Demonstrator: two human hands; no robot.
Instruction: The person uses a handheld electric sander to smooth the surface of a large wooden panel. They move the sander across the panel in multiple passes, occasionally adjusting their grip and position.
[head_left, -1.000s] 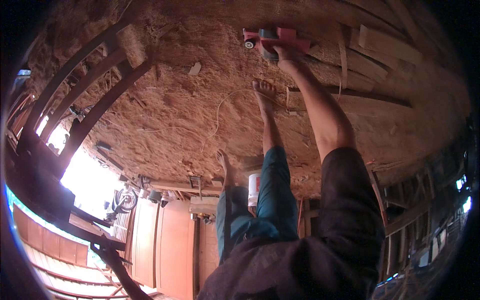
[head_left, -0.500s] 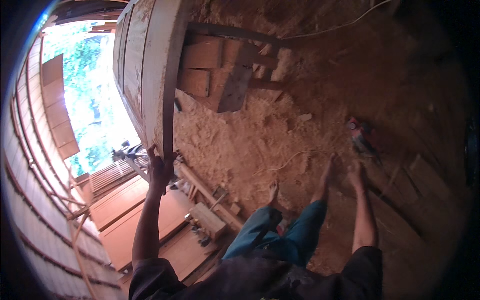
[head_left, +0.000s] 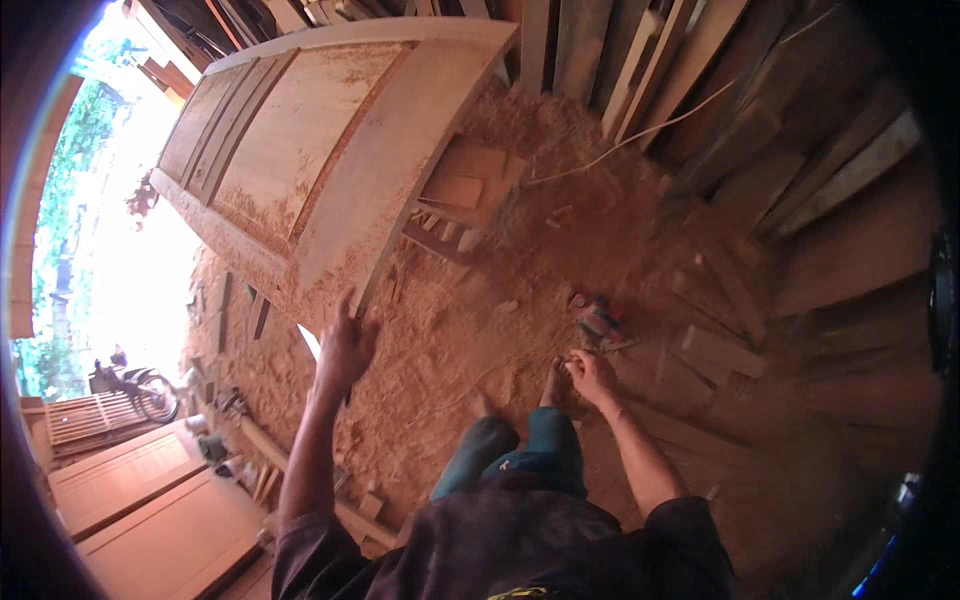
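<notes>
A large panelled wooden door [head_left: 345,170] lies slanting at the upper left, its face strewn with sawdust. At its near corner is my left hand [head_left: 345,352], the fingers closed on the edge and the index finger stretched up along the face. Its other fingertips are hidden. My right hand [head_left: 594,378] hangs in the air before my body, fingers loosely bent and slightly apart, with nothing seen in it. Beyond that hand a red and dark power tool [head_left: 598,318] rests on the sawdust-covered floor.
Stacked wooden pieces [head_left: 465,185] stand beneath the door's right side. Boards [head_left: 680,70] lean along the far side, and more timber [head_left: 735,350] lies at right. A pale cable [head_left: 640,135] crosses the floor. Panels [head_left: 170,520] lie at lower left; a motorcycle [head_left: 135,385] stands beyond.
The door has turned from nearly edge-on to showing its broad face. My right hand has come up and inward. The whole view has shifted, with more leaning boards showing.
</notes>
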